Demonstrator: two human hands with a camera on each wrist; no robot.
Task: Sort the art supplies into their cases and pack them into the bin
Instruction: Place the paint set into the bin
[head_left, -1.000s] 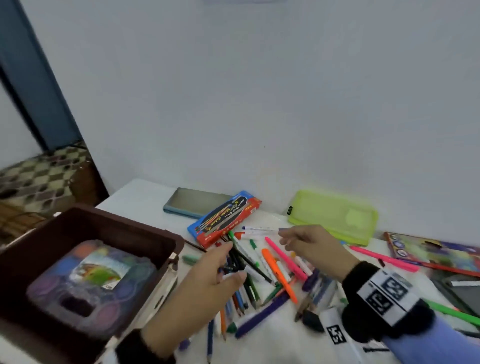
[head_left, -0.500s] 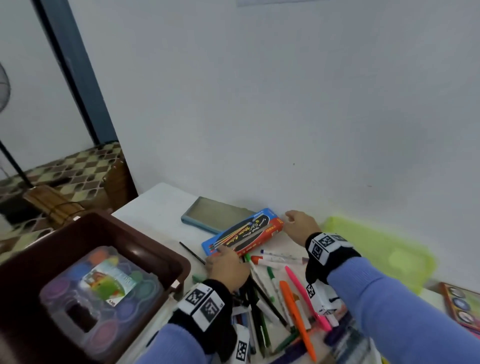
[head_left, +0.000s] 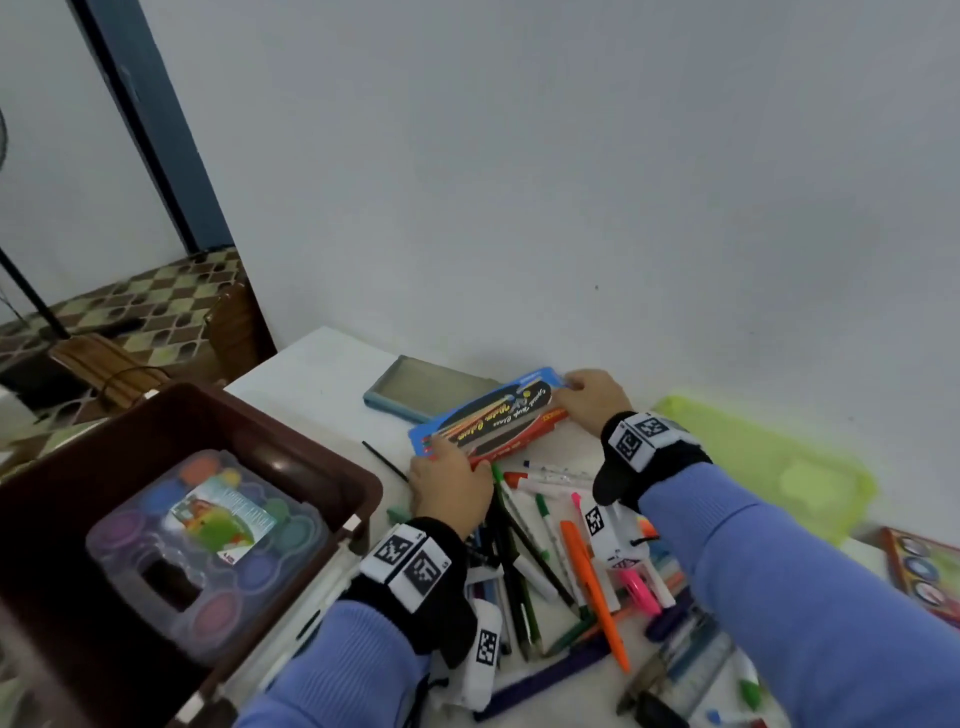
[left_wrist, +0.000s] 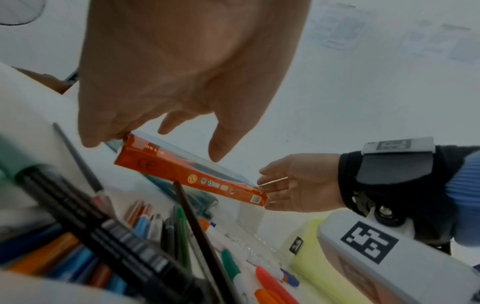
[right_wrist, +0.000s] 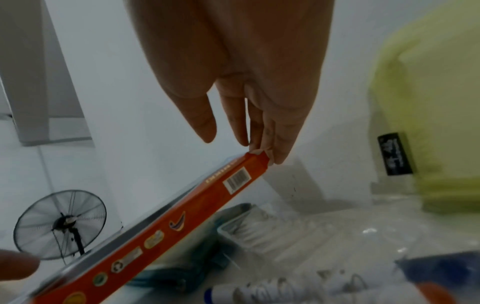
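Observation:
A flat blue and orange marker box (head_left: 488, 421) is held off the table between my two hands. My left hand (head_left: 447, 483) pinches its near end (left_wrist: 127, 142). My right hand (head_left: 587, 400) grips its far end with the fingertips (right_wrist: 262, 152). The box's orange side (right_wrist: 161, 232) faces the wrist cameras and it hangs tilted above the table. Below it lies a heap of loose markers and pens (head_left: 550, 561). The brown bin (head_left: 291, 436) stands at the left with a clear round paint-pot case (head_left: 208, 540) inside.
A teal case (head_left: 415, 389) lies behind the marker box. A lime green case (head_left: 769, 462) sits at the right by the wall. A colourful flat paint set (head_left: 919, 571) is at the far right. A thin black pencil (head_left: 384, 460) lies near the bin.
Both hands left the pen pile, reached to the marker box by the wall, took its two ends and lifted it a little.

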